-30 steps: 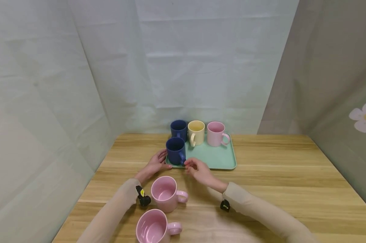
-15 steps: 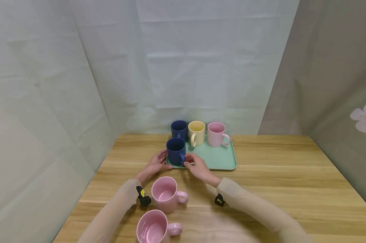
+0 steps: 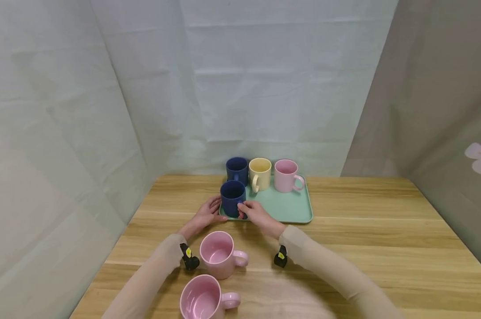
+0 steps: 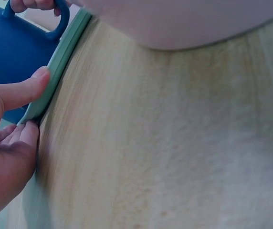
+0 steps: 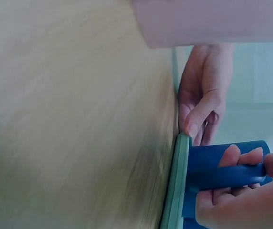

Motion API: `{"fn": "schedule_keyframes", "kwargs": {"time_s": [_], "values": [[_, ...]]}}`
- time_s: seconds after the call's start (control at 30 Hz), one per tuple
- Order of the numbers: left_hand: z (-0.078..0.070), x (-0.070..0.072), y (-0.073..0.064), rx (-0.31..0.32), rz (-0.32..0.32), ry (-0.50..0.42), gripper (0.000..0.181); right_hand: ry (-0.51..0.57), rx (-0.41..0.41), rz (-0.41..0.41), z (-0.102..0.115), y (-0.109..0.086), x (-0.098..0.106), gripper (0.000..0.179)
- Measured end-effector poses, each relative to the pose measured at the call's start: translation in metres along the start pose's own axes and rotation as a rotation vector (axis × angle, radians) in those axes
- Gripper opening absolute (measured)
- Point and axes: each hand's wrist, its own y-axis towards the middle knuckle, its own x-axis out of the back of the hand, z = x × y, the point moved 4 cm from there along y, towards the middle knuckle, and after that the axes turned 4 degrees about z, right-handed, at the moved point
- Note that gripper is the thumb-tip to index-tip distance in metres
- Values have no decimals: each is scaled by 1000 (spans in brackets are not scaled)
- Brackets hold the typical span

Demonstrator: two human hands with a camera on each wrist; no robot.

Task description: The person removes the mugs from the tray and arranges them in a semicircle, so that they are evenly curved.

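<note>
Upright at the front left corner of the mint-green tray (image 3: 290, 209) is a dark blue mug (image 3: 229, 200). My right hand (image 3: 260, 218) grips this mug's handle; in the right wrist view its fingers reach through the handle (image 5: 234, 176). At the same corner, my left hand (image 3: 204, 214) holds the tray between thumb and fingers. The left wrist view has the thumb (image 4: 26, 90) lying over the tray's rim (image 4: 59, 71) and the fingers against its side. A second blue mug (image 3: 237, 167), a pale yellow mug (image 3: 261, 170) and a pink mug (image 3: 283, 178) line the tray's back.
Two more pink mugs, one nearer the tray (image 3: 218, 259) and one at the front (image 3: 200, 301), stand on the wooden table (image 3: 384, 239) between my forearms, handles to the right. Pale cloth (image 3: 272, 88) hangs behind and beside the table.
My right hand has moved left onto the front blue mug's handle, and its fingers have closed round it. Left hand, tray and mugs stay where they were.
</note>
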Motion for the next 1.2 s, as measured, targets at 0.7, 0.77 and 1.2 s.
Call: {"fn": "schedule_keyframes", "kwargs": {"time_s": [0.7,0.77,1.2], "values": [[4,-2,3,-10,3,-11,87,223,-23,-160,-1,-13,4,24],[4,-2,3,-13,4,-7,87,240,-14,-159,1,-15,5,24],[5,2,2,-39,0,-31,87,179,110,-69,12,-37,12,27]]}}
